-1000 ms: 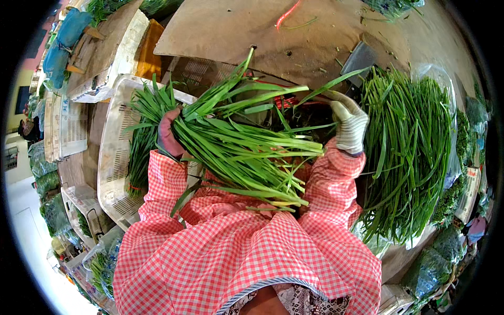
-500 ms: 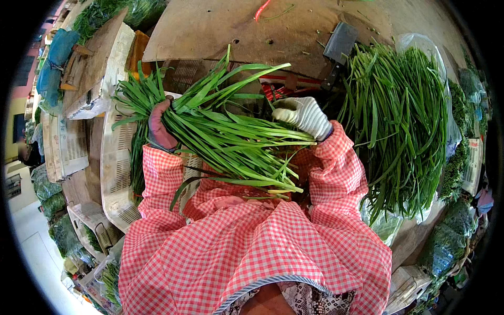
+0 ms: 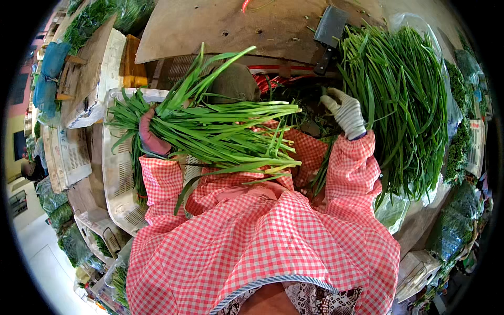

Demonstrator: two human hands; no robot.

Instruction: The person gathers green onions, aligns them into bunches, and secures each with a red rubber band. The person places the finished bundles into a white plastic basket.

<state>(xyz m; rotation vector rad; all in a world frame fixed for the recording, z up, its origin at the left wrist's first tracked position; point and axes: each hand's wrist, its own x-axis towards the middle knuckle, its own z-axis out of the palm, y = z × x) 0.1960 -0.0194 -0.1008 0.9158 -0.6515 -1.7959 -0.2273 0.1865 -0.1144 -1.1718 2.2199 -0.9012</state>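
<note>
- Right hand [image 3: 346, 113] has moved right, from the green bunch [image 3: 226, 134] to near the big pile [image 3: 404, 110].
- One bunch, one pile, one cleaver [image 3: 332, 27] at the far side.
- Red things [image 3: 266, 82] in the dark gap are partly hidden.
- Left hand [image 3: 151, 137] is closed around the bunch, above the white crate [image 3: 116, 181].
- Right fingers bend loosely; I cannot tell if they hold anything.

Wears a loose, long-sleeved smock [image 3: 252, 236] in red-and-white gingham, edged at the neck with blue-and-white striped binding [image 3: 313, 280]; shows a black-and-white patterned garment [image 3: 321, 300] beneath; pairs a mauve left glove [image 3: 150, 134] with a whitish, ribbed right glove [image 3: 349, 114].
</note>
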